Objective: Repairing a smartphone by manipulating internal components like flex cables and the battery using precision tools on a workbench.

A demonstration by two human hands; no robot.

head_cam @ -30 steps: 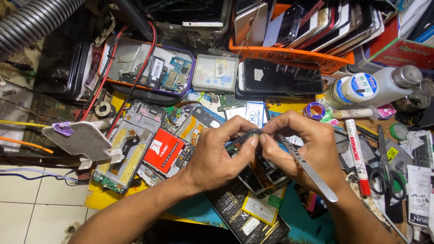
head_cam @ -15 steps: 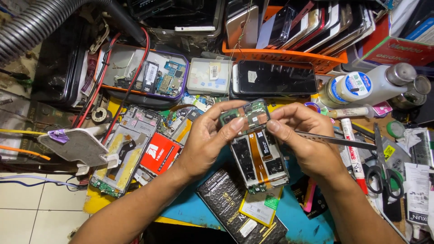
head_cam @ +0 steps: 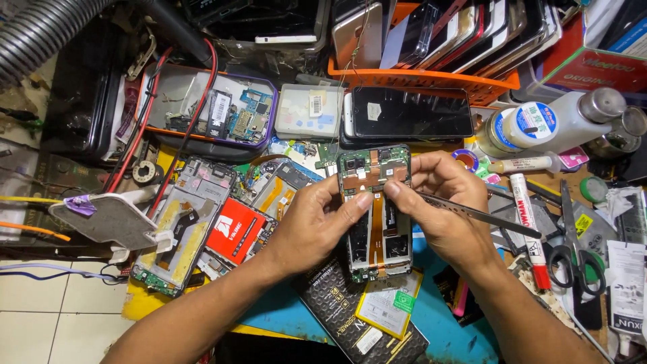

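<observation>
An opened phone frame (head_cam: 375, 214) with its green circuit board and orange flex cable showing lies lengthwise on the cluttered bench. My left hand (head_cam: 315, 222) grips its left side, thumb pressed on the middle. My right hand (head_cam: 445, 205) touches the upper right of the frame with its fingertips and holds metal tweezers (head_cam: 480, 216) that stick out to the right.
Other stripped phone frames (head_cam: 182, 226) and a red battery (head_cam: 234, 230) lie to the left. A purple-rimmed tray of parts (head_cam: 222, 114) and an orange basket of phones (head_cam: 431, 77) sit behind. White bottles (head_cam: 539, 125), a marker (head_cam: 527, 222) and scissors (head_cam: 573, 249) lie to the right.
The phone frame has been lifted and turned from lying under my hands to standing lengthwise between them. The tweezers have swung from pointing down to pointing right.
</observation>
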